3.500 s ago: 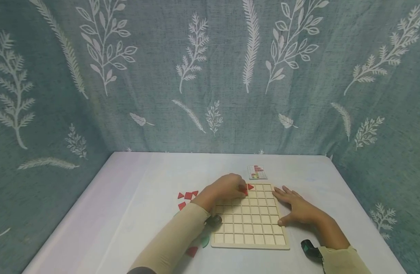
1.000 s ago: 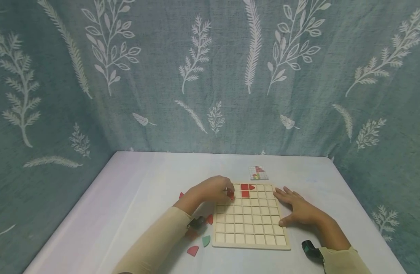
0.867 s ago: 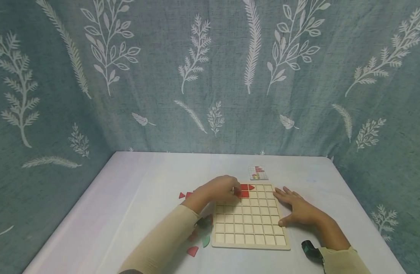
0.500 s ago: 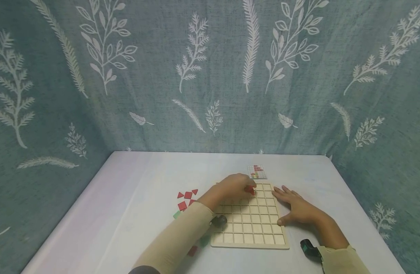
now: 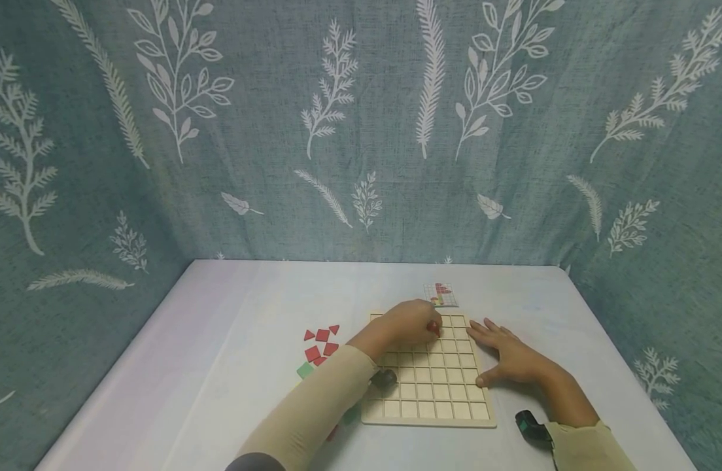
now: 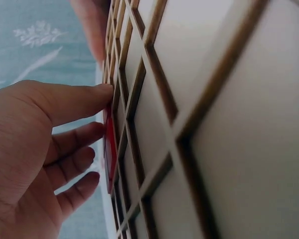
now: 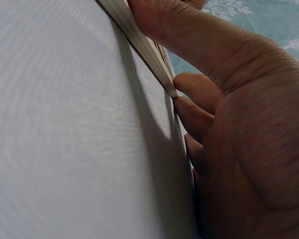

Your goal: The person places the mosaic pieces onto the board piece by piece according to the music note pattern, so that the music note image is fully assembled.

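Observation:
My left hand (image 5: 409, 322) is over the far rows of the wooden grid board (image 5: 428, 422), pinching a small red tile (image 5: 434, 328) between thumb and fingertips. In the left wrist view, the thumb and forefinger meet the red tile (image 6: 110, 144) right at the grid's ridges, while the other fingers are loosely bent. The left hand hides the red tiles seen earlier in the far cells. My right hand (image 5: 507, 353) lies beside the board with fingers spread. Its thumb and fingertips touch the board's right edge (image 7: 144, 50) in the right wrist view.
Left of the board lie several loose red tiles (image 5: 322, 335) and a green tile (image 5: 305, 370), some partly under the left sleeve (image 5: 314, 402). A small printed pattern card (image 5: 441, 294) lies beyond the board's far edge. Patterned fabric (image 5: 361, 131) stands behind the table.
Earlier, the left hand was at the board's left side with a red tile, next to red tiles in the far cells. It has moved right across those cells. The right hand stays put.

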Available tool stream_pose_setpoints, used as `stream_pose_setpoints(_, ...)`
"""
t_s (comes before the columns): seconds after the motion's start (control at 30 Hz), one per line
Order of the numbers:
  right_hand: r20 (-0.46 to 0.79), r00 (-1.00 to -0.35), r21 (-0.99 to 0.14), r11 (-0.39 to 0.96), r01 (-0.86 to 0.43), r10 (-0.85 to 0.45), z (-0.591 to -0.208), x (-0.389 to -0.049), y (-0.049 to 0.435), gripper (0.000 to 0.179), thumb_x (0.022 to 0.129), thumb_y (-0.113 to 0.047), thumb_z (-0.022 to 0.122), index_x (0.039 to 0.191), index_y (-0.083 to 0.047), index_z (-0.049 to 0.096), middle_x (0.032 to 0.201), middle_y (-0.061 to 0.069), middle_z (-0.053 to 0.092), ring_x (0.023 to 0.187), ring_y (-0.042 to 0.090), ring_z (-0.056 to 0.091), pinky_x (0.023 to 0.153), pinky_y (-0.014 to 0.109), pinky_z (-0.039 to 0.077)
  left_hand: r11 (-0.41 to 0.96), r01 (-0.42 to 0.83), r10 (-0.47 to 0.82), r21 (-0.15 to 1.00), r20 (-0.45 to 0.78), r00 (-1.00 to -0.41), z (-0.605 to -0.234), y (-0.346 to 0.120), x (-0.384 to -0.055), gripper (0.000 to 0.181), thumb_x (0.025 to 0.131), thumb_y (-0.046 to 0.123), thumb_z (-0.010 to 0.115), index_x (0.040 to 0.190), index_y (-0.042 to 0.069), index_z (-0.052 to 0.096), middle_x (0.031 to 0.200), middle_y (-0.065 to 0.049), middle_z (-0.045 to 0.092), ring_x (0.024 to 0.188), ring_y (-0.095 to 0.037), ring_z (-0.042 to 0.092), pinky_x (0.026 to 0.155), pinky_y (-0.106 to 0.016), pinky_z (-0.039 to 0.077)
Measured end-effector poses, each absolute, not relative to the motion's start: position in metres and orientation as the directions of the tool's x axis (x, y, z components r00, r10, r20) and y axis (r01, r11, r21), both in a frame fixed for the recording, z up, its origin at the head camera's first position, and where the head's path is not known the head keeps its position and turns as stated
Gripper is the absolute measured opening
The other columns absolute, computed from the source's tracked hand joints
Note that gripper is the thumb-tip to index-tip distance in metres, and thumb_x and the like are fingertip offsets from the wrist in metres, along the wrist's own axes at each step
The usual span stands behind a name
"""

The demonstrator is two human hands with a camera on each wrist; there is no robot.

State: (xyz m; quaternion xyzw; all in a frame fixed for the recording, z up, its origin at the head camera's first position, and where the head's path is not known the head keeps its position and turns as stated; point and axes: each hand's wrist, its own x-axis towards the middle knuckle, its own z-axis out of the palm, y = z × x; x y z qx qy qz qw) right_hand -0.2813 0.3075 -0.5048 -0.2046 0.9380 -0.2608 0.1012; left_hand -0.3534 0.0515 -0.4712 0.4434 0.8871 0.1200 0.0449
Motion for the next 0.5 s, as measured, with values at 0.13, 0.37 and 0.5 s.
stream_pose_setpoints(0.13,-0.083,-0.892,-0.530,0.778,-0.338,-0.444,-0.504,-0.282,0.307,0.116,0.058,-0.058,0.083,0.150,-0.005,0.035,0.157,0.013,0.024,0.144,0.041,0.007,0.111,0.059,0.002,0.575,0.782,0.801,0.241,0.029,-0.598,-0.469,0.047,-0.354,0.008,0.091,0.022,0.068,0.095,0.024,0.075,0.088,0.015,0.061,0.082,-0.002,0.055,0.078,-0.021,0.046)
stream_pose_setpoints(0.37,-0.083,-0.890,-0.525,0.779,-0.343,-0.448,-0.501,-0.282,0.306,0.116,0.058,-0.057,0.083,0.149,-0.004,0.035,0.157,0.015,0.024,0.144,0.042,0.007,0.111,0.059,0.002,0.568,0.797,0.811,0.206,0.024,-0.584,-0.470,0.042,-0.354,0.010,0.091,0.024,0.067,0.098,0.024,0.075,0.086,0.014,0.057,0.079,-0.002,0.052,0.074,-0.020,0.045)
stream_pose_setpoints(0.5,-0.088,-0.890,-0.531,0.777,-0.339,-0.448,-0.501,-0.280,0.305,0.116,0.058,-0.056,0.084,0.149,-0.003,0.035,0.156,0.017,0.024,0.143,0.043,0.007,0.111,0.059,0.002,0.603,0.771,0.786,0.204,0.014,-0.618,-0.469,0.033,-0.349,0.013,0.091,0.024,0.067,0.102,0.022,0.075,0.084,0.012,0.057,0.076,-0.004,0.051,0.071,-0.021,0.045)
